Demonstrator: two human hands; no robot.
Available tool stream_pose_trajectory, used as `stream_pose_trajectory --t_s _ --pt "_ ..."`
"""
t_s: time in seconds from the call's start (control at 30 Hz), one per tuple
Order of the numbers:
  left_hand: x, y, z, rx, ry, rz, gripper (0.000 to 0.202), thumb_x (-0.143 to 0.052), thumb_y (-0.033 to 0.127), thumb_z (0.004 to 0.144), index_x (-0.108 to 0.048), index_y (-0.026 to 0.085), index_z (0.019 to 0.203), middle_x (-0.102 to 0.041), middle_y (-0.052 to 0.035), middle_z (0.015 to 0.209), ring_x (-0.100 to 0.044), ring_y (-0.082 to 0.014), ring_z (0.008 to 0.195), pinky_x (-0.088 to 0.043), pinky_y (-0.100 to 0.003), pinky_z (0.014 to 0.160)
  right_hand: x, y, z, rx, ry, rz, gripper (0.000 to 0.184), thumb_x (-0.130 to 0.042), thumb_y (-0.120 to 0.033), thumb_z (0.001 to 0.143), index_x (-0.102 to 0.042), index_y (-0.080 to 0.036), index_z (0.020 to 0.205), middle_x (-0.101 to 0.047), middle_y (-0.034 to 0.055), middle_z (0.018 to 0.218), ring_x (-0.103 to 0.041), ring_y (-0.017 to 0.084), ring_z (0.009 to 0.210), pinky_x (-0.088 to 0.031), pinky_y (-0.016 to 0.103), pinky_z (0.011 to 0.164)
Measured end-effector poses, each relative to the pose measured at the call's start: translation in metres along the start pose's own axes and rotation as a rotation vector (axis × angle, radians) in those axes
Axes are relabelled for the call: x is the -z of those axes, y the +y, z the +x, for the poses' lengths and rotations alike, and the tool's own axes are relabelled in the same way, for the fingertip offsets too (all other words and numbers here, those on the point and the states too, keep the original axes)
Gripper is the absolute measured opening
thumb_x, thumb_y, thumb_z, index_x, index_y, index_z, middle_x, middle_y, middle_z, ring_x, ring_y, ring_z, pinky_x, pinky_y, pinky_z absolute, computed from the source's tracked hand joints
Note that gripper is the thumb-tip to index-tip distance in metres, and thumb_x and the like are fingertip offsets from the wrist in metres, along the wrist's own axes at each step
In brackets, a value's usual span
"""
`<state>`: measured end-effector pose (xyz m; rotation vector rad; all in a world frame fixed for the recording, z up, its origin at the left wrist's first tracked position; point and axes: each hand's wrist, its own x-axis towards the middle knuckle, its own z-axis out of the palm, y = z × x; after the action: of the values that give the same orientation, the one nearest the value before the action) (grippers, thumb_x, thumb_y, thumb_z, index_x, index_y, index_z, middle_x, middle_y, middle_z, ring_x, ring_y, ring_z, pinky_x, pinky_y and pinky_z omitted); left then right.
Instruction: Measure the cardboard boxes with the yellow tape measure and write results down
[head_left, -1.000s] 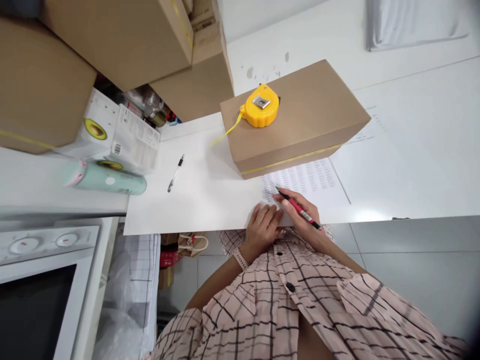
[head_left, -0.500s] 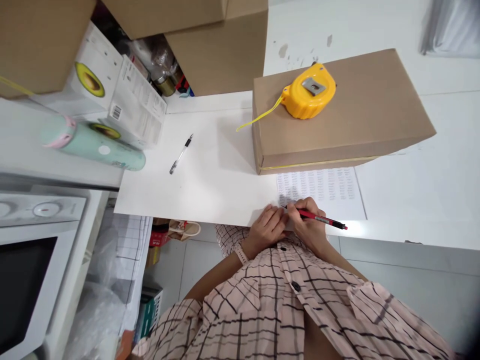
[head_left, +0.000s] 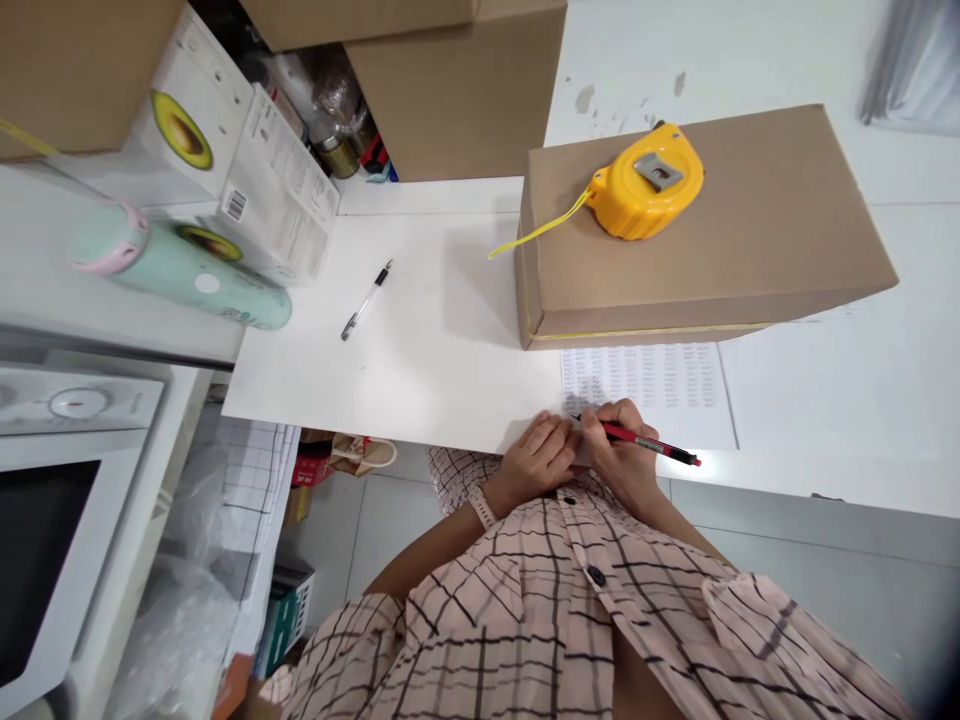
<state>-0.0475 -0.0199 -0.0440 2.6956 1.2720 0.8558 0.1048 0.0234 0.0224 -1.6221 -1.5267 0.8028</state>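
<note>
Red-and-black pen (head_left: 660, 447): held near its tip between the pinched fingers of the right hand (head_left: 624, 460), at the near edge of the white table (head_left: 427, 360). Long axis laid crosswise; tip pointed left, rear end slanted right and slightly bodyward. Left hand (head_left: 538, 455): placed just beside the tip, fingers together and bent; whether anything is grasped cannot be told. Printed sheet (head_left: 649, 375): spread just beyond the right hand, the nearer one; far part hidden by cardboard box (head_left: 742, 220). Yellow tape measure (head_left: 646, 195): set atop the box.
</note>
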Motion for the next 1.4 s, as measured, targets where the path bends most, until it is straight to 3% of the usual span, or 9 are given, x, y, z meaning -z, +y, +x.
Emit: stream_pose_trajectory --t_s 0.43,0.6,1.07,1.4 --pt "0.0015 0.0 0.0012 0.005 -0.009 0.016 0.058 -0.041 0.052 0.105 -0.062 0.008 0.137 -0.069 -0.0194 0.131 -0.065 -0.0296 0.126 -0.05 -0.05 0.116 -0.001 0.0052 -0.0012 0.01 -0.017 0.015 0.029 -0.063 -0.035 0.087 -0.045 -0.025 0.067 -0.052 -0.0048 0.058 -0.048 0.013 0.052 -0.042 0.029 0.055" --pt "0.0037 0.0002 0.0032 -0.028 0.07 0.073 0.057 -0.04 0.05 0.106 -0.064 0.004 0.131 -0.071 -0.0199 0.126 -0.067 -0.0301 0.122 -0.051 -0.049 0.115 -0.002 0.0047 -0.0014 0.0 0.002 0.029 0.029 -0.064 -0.034 0.088 -0.045 -0.024 0.068 -0.051 -0.0052 0.059 -0.047 0.013 0.053 -0.041 0.029 0.056" --pt "0.001 0.001 0.0037 -0.001 0.076 0.05 0.056 -0.036 0.049 0.107 -0.065 0.006 0.128 -0.073 -0.0193 0.123 -0.066 -0.0297 0.123 -0.052 -0.05 0.113 -0.0005 0.0042 0.0002 0.012 -0.004 0.032 0.029 -0.063 -0.034 0.089 -0.045 -0.024 0.068 -0.051 -0.005 0.06 -0.048 0.012 0.054 -0.041 0.028 0.056" --pt "0.0024 0.0027 0.0085 -0.004 0.165 0.081 0.056 -0.036 0.047 0.107 -0.066 0.004 0.125 -0.074 -0.0193 0.117 -0.069 -0.029 0.118 -0.055 -0.049 0.109 -0.0024 0.0067 0.0007 0.053 0.002 0.016 0.031 -0.062 -0.031 0.088 -0.042 -0.024 0.066 -0.05 -0.0046 0.06 -0.048 0.012 0.055 -0.04 0.028 0.056"
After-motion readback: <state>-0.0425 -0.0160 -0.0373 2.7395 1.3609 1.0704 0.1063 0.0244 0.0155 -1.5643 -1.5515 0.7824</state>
